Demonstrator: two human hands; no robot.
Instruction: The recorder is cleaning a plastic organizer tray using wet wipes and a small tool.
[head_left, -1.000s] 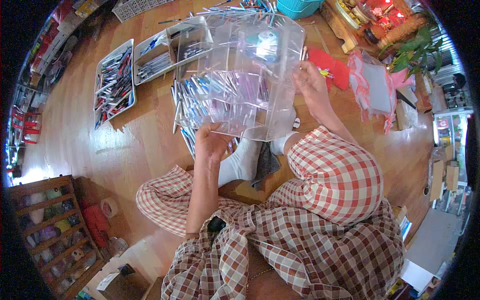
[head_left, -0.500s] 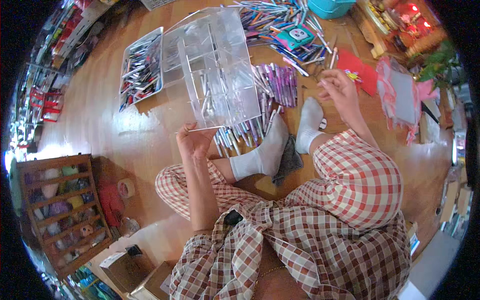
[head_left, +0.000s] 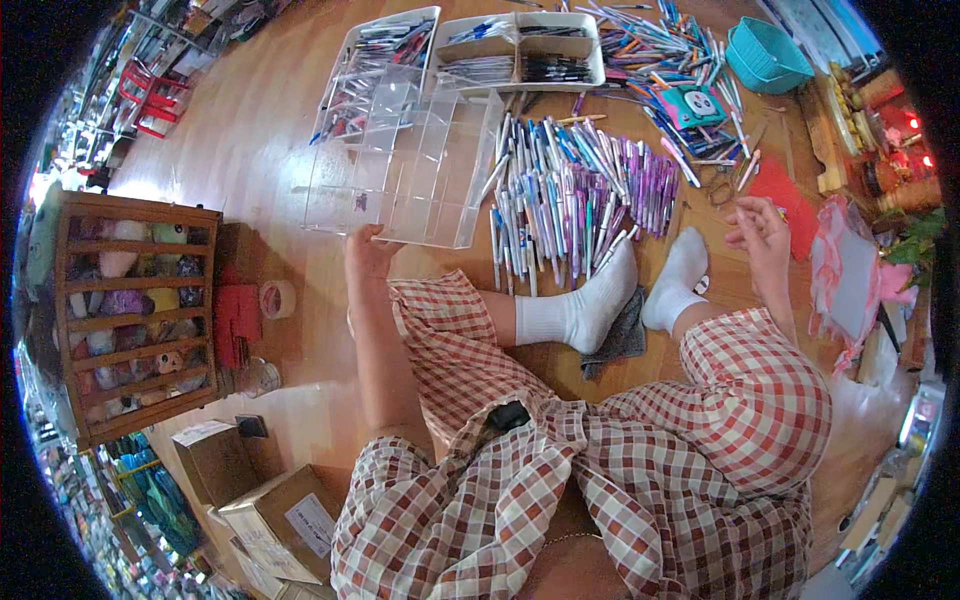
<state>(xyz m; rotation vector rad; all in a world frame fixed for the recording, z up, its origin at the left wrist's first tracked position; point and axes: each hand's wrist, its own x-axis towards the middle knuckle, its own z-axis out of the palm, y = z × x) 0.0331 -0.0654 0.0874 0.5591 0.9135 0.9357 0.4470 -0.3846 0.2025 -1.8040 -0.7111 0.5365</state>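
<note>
- Left hand [head_left: 370,250] clamped on the near edge of a clear plastic box [head_left: 405,165], thumb on top.
- Box divided into compartments, out to the left of the pen rows; cannot tell whether its far end rests on anything.
- Far end of the box overlaps the near part of a white tray [head_left: 434,45] of mixed pens; those pens and the floor [head_left: 230,165] show through the plastic.
- Right hand [head_left: 760,235] well apart from the left, over on the right; fingers loosely bent, nothing seen in them. Nearest to it: a flat red sheet [head_left: 785,205].
- Rows of pens [head_left: 575,195] lie on the floor between the hands, pale and blue ones left, purple ones right.
- Left foot [head_left: 600,300] in a white sock, at the near edge of the rows, hides some pen ends. Right foot [head_left: 680,270] sits between the rows and the right hand.
- Grey cloth [head_left: 615,345] partly under the left foot.
- Far side: white divided bin [head_left: 560,87] of sorted pens, right of the tray; a loose heap of pens [head_left: 655,40] beyond, with a teal pouch [head_left: 690,106] on it; blue basket [head_left: 765,62] right of that.
- Right edge: pink-edged clear bag [head_left: 845,270], green plant [head_left: 915,240].
- Left: wooden rack [head_left: 140,318], roll of tape [head_left: 286,300]; red stool [head_left: 150,95] farther off.
- Near left: cardboard box [head_left: 265,525].
</note>
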